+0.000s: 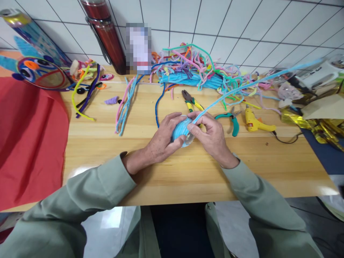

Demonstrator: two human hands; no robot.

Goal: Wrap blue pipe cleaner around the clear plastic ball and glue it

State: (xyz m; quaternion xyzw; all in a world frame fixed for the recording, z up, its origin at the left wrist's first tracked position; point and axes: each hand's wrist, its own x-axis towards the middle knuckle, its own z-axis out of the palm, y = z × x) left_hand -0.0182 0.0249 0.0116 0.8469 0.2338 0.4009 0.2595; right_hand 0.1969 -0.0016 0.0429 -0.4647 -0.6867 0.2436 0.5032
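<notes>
My left hand (162, 139) is wrapped round a small ball (180, 131) covered in light-blue pipe cleaner, held just above the wooden table (188, 168). My right hand (211, 134) pinches a long light-blue pipe cleaner (242, 89) where it meets the top of the ball. The free end of that pipe cleaner runs up and to the right over the table. Both sleeves are pale green.
A heap of coloured pipe cleaners (193, 71) lies at the back. Yellow-handled pliers (191, 101), teal-handled pliers (231, 119) and a yellow glue gun (255, 123) lie just behind my hands. Red cloth (29, 136) covers the left; a dark red flask (106, 34) leans on the wall.
</notes>
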